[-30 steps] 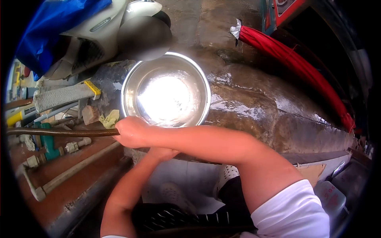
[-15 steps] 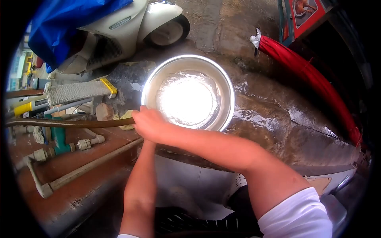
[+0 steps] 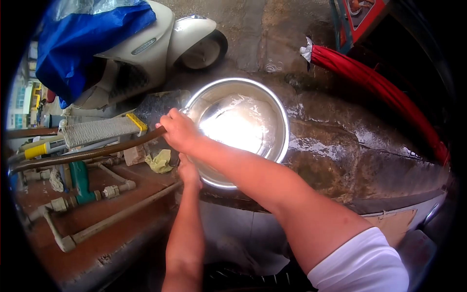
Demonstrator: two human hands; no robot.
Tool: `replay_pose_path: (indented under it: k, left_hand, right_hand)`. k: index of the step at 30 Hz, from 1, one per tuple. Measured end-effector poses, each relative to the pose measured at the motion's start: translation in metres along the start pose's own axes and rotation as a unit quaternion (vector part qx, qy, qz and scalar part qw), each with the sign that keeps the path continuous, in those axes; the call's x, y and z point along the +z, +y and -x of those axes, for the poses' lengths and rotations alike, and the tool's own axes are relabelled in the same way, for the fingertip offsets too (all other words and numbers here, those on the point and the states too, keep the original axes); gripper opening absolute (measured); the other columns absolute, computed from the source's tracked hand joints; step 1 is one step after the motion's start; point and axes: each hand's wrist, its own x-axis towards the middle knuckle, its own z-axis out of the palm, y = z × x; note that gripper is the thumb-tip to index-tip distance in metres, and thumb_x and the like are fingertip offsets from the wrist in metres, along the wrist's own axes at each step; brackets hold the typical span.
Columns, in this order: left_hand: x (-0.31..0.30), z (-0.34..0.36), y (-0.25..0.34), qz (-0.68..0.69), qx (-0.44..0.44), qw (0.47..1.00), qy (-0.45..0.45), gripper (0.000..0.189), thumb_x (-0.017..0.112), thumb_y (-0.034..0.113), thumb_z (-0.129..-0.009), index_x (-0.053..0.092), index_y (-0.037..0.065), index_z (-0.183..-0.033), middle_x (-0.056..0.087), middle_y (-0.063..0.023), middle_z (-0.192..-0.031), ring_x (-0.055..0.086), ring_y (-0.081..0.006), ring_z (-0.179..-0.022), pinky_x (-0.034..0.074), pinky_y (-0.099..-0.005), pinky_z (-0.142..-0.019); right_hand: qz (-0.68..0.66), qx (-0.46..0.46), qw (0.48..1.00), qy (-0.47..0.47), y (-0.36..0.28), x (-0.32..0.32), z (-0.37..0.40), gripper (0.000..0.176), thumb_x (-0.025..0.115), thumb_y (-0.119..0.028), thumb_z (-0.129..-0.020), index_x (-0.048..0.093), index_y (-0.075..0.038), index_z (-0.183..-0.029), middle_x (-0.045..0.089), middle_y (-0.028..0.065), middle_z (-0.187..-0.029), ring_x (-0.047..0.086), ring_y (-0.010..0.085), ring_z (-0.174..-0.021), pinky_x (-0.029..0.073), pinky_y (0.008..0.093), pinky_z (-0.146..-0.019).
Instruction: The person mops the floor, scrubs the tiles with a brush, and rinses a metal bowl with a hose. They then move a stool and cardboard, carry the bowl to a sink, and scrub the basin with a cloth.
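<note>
Filling, by my reading | right hand (image 3: 180,130) fingers closed around brown hose (image 3: 97,151) at left rim of steel bowl (image 3: 285,121), centre frame on wet stone ledge (image 3: 340,160) | left hand (image 3: 188,170) at near rim, grip hidden | water shallow, bowl far from full

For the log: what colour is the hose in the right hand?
Dark brown hose, gripped by the right hand; head view.
</note>
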Motion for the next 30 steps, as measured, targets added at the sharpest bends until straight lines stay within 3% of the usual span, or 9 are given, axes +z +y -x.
replay_pose_path:
  k: [5,8,17,21,23,24,27,28,30]
  left_hand:
    - [-0.005,-0.01,-0.008,-0.02,0.007,1.0,0.009,0.067,0.037,0.051,-0.096,0.058,-0.01,-0.115,0.062,-0.0206,-0.112,0.058,-0.0283,-0.096,0.044,-0.0388,-0.087]
    - [-0.009,-0.008,-0.005,-0.022,-0.019,1.0,-0.001,0.064,0.042,0.049,-0.096,0.054,-0.01,-0.118,0.059,-0.0156,-0.116,0.057,-0.0242,-0.1,0.045,-0.0362,-0.087]
    - [-0.011,0.0,-0.01,-0.03,0.004,0.998,0.06,0.066,0.044,0.051,-0.095,0.064,-0.012,-0.1,0.066,-0.0177,-0.092,0.058,-0.0223,-0.084,0.044,-0.0373,-0.08]
    - [-0.002,0.007,0.004,-0.041,0.089,0.995,0.033,0.06,0.047,0.047,-0.095,0.065,-0.01,-0.085,0.063,-0.0141,-0.072,0.052,-0.0191,-0.066,0.044,-0.0375,-0.066]
    - [-0.008,0.027,0.032,-0.136,0.163,0.977,0.03,0.053,0.052,0.04,-0.095,0.061,-0.006,-0.069,0.057,-0.012,-0.059,0.044,-0.0159,-0.055,0.04,-0.0395,-0.054]
    - [-0.004,0.001,0.011,-0.08,0.218,0.972,0.032,0.048,0.057,0.035,-0.093,0.056,-0.004,-0.065,0.054,-0.0124,-0.056,0.043,-0.0147,-0.055,0.038,-0.0408,-0.053]
    - [0.009,-0.015,0.011,0.011,0.37,0.929,0.026,0.029,0.062,0.021,-0.084,0.052,-0.002,-0.07,0.053,-0.0162,-0.061,0.043,-0.0157,-0.059,0.04,-0.0401,-0.056]
    - [0.008,-0.04,-0.005,0.051,0.338,0.939,-0.047,0.029,0.064,0.024,-0.082,0.052,-0.001,-0.074,0.055,-0.0198,-0.063,0.051,-0.0194,-0.058,0.043,-0.0397,-0.057]
    - [0.007,0.01,0.051,-0.176,0.351,0.92,0.013,0.027,0.065,0.024,-0.08,0.053,0.0,-0.076,0.056,-0.0224,-0.065,0.057,-0.0259,-0.058,0.044,-0.0406,-0.057]
  right_hand:
    - [0.081,0.02,0.995,-0.053,-0.013,-0.048,-0.027,0.013,0.062,-0.019,-0.084,0.062,-0.007,-0.091,0.053,0.0176,-0.094,0.056,0.038,-0.088,0.046,0.0462,-0.075]
    - [0.108,0.04,0.986,-0.118,-0.025,-0.078,-0.03,0.017,0.061,-0.017,-0.083,0.06,-0.006,-0.096,0.052,0.0198,-0.1,0.054,0.039,-0.094,0.046,0.0466,-0.081]
    - [0.184,0.028,0.953,-0.24,-0.06,-0.141,-0.042,0.017,0.057,-0.016,-0.084,0.058,-0.002,-0.094,0.055,0.0216,-0.094,0.057,0.0409,-0.086,0.046,0.0481,-0.078]
    - [0.051,0.054,0.968,-0.242,-0.042,-0.124,-0.023,0.012,0.055,-0.011,-0.082,0.058,0.001,-0.084,0.056,0.0212,-0.088,0.057,0.0376,-0.084,0.045,0.0451,-0.075]
    - [-0.034,0.07,0.97,-0.229,-0.045,-0.098,-0.011,0.01,0.055,-0.009,-0.08,0.057,0.001,-0.082,0.055,0.0191,-0.085,0.056,0.035,-0.082,0.044,0.0422,-0.072]
    - [-0.09,0.085,0.966,-0.226,-0.045,-0.089,-0.003,0.009,0.054,-0.008,-0.079,0.057,0.001,-0.081,0.055,0.0176,-0.084,0.055,0.0332,-0.08,0.043,0.0403,-0.07]
    - [-0.125,0.11,0.941,-0.294,-0.065,-0.082,0.018,0.012,0.057,-0.01,-0.083,0.054,-0.001,-0.075,0.05,0.0115,-0.077,0.051,0.0213,-0.073,0.041,0.0354,-0.066]
    - [-0.136,0.116,0.927,-0.331,-0.081,-0.092,0.02,0.019,0.058,-0.018,-0.085,0.059,0.001,-0.081,0.059,0.0178,-0.078,0.059,0.0303,-0.077,0.047,0.0378,-0.07]
    - [-0.125,0.17,0.898,-0.387,-0.089,-0.109,0.031,0.02,0.058,-0.018,-0.086,0.06,0.001,-0.081,0.061,0.0172,-0.075,0.061,0.0307,-0.074,0.048,0.0377,-0.069]
